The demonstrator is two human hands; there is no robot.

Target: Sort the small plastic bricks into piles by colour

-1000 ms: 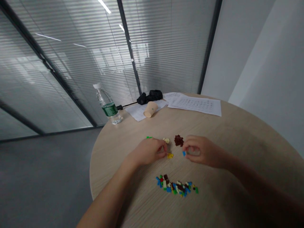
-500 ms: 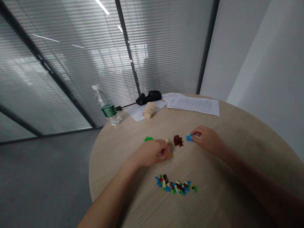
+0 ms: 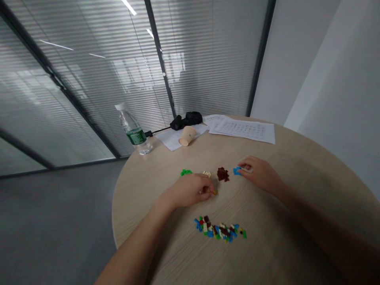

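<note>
My left hand (image 3: pixel 192 190) is low over the table with its fingers pinched at a small yellow brick (image 3: pixel 214 192). Just beyond it lie a green brick pile (image 3: pixel 186 172) and a cream brick pile (image 3: pixel 207 173), the latter partly hidden by the hand. My right hand (image 3: pixel 258 171) has its thumb and fingertips closed at the blue bricks (image 3: pixel 236 170); whether one is lifted I cannot tell. Between the hands sits a dark brown brick pile (image 3: pixel 223 174). Nearer to me spreads a mixed row of small toy bricks (image 3: pixel 219 230) in several colours.
A water bottle (image 3: pixel 135 132) with a green label stands at the table's left edge. Farther back are a paper cup (image 3: pixel 187 136) on its side, a black folded item (image 3: pixel 192 118) and printed sheets (image 3: pixel 243 130). The round table (image 3: pixel 297 166) stands by a glass partition with blinds.
Both hands stay almost where they were, with the left fingers shifting only slightly at the yellow brick. The whole view has tilted a little.
</note>
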